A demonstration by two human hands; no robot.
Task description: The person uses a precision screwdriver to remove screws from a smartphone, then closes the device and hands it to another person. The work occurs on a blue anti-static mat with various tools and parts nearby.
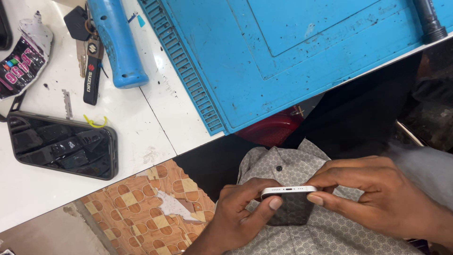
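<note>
We see a white smartphone (pixel 289 191) held edge-up over the lap, below the blue work mat (pixel 292 52). The left hand (pixel 240 212) and the right hand (pixel 373 193) each have their fingers (pixel 275 203) closed on one end of it. Left of the mat, on the white surface (pixel 141 123), a black phone (pixel 61 144) lies face up, with a blue tool handle (pixel 115 42) and keys (pixel 87 47) above it.
</note>
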